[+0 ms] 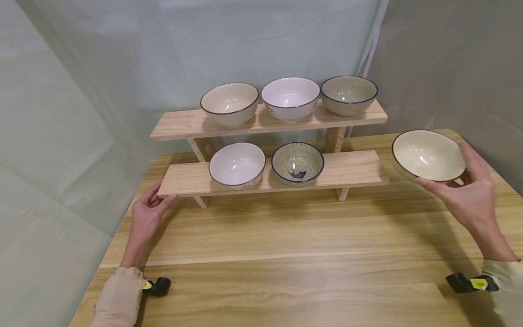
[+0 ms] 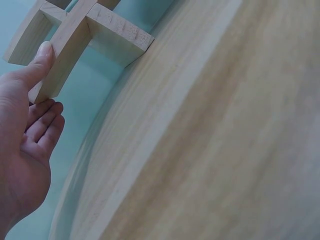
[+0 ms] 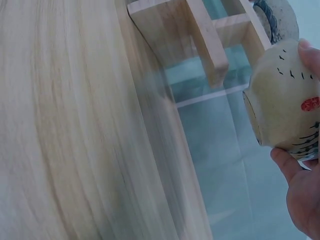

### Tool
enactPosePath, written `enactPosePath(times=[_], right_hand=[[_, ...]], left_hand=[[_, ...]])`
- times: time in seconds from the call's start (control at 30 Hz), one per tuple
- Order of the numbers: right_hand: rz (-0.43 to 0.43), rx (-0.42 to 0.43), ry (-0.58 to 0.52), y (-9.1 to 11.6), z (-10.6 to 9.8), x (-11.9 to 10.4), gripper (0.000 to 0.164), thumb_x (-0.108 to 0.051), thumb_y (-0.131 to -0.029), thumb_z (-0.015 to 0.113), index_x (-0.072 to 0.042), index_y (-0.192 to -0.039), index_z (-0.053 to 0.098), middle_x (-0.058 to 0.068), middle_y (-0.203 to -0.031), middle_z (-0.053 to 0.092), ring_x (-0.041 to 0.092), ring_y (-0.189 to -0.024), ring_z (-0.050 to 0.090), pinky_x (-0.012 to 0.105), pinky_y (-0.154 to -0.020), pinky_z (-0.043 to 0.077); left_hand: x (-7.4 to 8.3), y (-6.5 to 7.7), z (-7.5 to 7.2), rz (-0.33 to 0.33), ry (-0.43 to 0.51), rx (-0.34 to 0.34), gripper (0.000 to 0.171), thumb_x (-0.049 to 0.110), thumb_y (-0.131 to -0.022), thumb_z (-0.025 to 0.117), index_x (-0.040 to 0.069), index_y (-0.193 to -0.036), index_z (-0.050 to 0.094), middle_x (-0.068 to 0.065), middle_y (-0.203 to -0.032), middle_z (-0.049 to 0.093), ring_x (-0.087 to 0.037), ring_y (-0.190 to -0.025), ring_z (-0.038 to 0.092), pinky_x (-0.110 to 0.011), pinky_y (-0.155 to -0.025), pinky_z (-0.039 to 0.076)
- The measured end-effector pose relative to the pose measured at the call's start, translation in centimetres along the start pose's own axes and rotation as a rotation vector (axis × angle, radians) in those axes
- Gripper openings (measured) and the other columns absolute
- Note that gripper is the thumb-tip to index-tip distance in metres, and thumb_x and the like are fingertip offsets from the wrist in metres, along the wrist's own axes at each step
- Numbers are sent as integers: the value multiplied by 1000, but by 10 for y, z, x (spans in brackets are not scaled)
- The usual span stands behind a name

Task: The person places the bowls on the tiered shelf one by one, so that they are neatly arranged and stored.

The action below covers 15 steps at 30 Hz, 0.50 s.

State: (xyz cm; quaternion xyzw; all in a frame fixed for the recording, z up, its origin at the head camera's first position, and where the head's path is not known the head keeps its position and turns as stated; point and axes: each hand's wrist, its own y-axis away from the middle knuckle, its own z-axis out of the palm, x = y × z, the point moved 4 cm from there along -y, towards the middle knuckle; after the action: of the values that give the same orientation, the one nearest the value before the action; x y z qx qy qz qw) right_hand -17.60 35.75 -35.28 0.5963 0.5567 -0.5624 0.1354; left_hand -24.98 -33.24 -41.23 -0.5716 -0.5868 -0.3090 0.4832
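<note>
My right hand [image 1: 474, 195] grips a cream bowl [image 1: 426, 156] with a dark rim, held up to the right of a two-tier wooden shelf [image 1: 351, 169]. Black marks and a red patch decorate the bowl's outside [image 3: 285, 100] in the right wrist view. At the shelf's left end my left hand [image 1: 148, 211] pinches the lower board, thumb at its front edge and fingers behind; the left wrist view shows the thumb [image 2: 44, 52] on the board. A white bowl [image 1: 238, 164] and a speckled blue-rimmed bowl [image 1: 298, 162] with a fish picture sit on that lower board.
On the upper board [image 1: 180, 123] stand a cream bowl [image 1: 230, 103], a white bowl [image 1: 290, 97] and a speckled blue-rimmed bowl [image 1: 349, 94]. The shelf rests toward the back of a wooden table [image 1: 286, 254]. Pale sheeting [image 1: 261, 41] hangs behind and beside it.
</note>
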Motion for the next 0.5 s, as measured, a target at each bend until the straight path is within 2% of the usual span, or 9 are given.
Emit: enactPosePath(times=[0.2,0.5], right_hand=[[-40,-17,-32,0,4,-6,99,23,-69,82,-15,-155,50,0,-144,42,12,-110,56,8,-84,48],[27,-24,-30,3,13,-8,103,21,-71,83,-14,-159,42,-2,-146,38,12,-112,55,8,-88,46]], left_hand=[[0,0,0,-6,-3,-1,67,14,-99,73,0,-157,41,-29,-150,47,4,-117,58,-9,-87,48],[-2,-1,0,-4,-3,1,66,13,-99,73,0,-156,42,-29,-150,48,5,-115,58,-9,-87,49]])
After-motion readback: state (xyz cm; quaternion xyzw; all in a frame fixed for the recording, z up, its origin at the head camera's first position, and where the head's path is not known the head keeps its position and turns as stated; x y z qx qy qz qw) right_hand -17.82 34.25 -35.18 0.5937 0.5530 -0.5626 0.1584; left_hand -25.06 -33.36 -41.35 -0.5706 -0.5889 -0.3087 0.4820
